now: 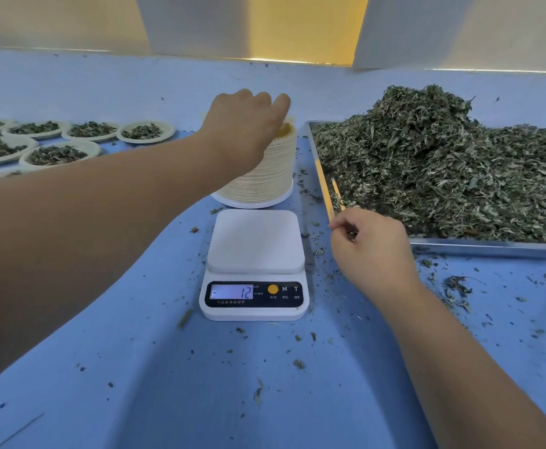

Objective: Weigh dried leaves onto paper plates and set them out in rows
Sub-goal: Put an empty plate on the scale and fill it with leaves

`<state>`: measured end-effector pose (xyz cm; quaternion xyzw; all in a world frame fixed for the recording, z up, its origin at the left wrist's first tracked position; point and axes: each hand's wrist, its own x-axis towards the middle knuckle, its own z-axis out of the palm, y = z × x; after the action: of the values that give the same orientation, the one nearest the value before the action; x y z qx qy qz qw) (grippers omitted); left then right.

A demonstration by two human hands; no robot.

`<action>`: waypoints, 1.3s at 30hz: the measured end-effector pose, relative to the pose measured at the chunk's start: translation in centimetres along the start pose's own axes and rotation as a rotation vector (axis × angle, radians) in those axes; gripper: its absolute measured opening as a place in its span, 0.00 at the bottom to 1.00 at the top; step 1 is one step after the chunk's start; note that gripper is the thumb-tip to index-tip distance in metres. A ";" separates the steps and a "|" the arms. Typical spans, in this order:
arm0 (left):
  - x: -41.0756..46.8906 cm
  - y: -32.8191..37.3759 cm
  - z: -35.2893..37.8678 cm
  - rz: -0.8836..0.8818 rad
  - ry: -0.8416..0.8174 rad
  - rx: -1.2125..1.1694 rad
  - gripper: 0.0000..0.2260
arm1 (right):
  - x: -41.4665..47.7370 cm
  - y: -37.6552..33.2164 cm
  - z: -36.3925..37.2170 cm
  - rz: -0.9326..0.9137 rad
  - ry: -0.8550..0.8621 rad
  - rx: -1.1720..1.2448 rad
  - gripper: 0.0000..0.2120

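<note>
The white scale (254,241) had a screen (231,291) that read "-12". Beside it were a yellow button and the letters "M" and "T". A big heap of dried leaves (443,163), grey-green and crumbly, filled the metal tray (492,246) on the right of the blue counter (168,384). Filled plates (57,153) sat in rows at the far left. The left hand (245,124) curled over the stack of paper plates (265,179) behind the scale, gripping its top. The right hand (373,244) was loosely clenched by the tray's corner, with nothing seen in it.

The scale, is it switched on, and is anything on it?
On: the scale has a lit display showing 12. Its white platform is bare.
</note>
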<state>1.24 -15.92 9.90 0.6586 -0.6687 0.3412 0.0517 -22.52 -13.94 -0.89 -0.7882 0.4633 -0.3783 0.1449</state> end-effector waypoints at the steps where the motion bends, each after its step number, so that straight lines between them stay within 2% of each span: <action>1: -0.1 -0.2 0.0 -0.072 0.005 -0.046 0.16 | 0.0 0.0 0.0 0.001 -0.003 -0.002 0.09; 4: -0.8 -0.8 0.5 -0.255 0.038 -0.191 0.12 | 0.0 -0.1 -0.1 0.002 -0.010 -0.008 0.09; 9: -2.2 -1.3 1.6 -0.475 0.273 -0.490 0.12 | -0.1 -0.1 0.1 0.003 0.007 0.001 0.09; 15: -6.1 0.2 2.3 -0.661 0.521 -0.995 0.14 | -0.2 0.1 0.2 0.033 0.017 0.035 0.09; 17: -7.7 0.6 2.1 -0.672 0.573 -1.104 0.14 | -0.1 0.0 0.3 0.027 0.041 0.053 0.14; 20: -10.1 1.1 1.7 -0.665 0.556 -1.257 0.15 | -0.1 0.0 0.6 0.005 0.079 0.118 0.28; 23: -12.6 1.7 1.7 -0.652 0.472 -1.401 0.18 | -0.1 -0.3 0.9 -0.021 0.085 0.173 0.32; 25: -13.7 1.6 2.1 -0.669 0.404 -1.406 0.19 | -0.4 -0.6 1.2 -0.057 0.061 0.195 0.29; 29: -15.2 0.9 3.0 -0.707 0.360 -1.281 0.15 | -0.9 -1.4 1.8 -0.126 0.020 0.184 0.13; 33: -16.3 0.5 3.9 -0.769 0.310 -1.245 0.16 | -1.2 -1.9 2.3 -0.167 0.052 0.204 0.10; 39: -16.8 -0.1 5.0 -0.726 0.193 -1.239 0.14 | -1.2 -1.9 3.1 0.009 -0.041 0.351 0.10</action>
<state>5.39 -4.34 -2.55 0.6560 -0.4708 -0.0826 0.5842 -19.37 -12.26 -2.44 -0.7562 0.3907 -0.4366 0.2913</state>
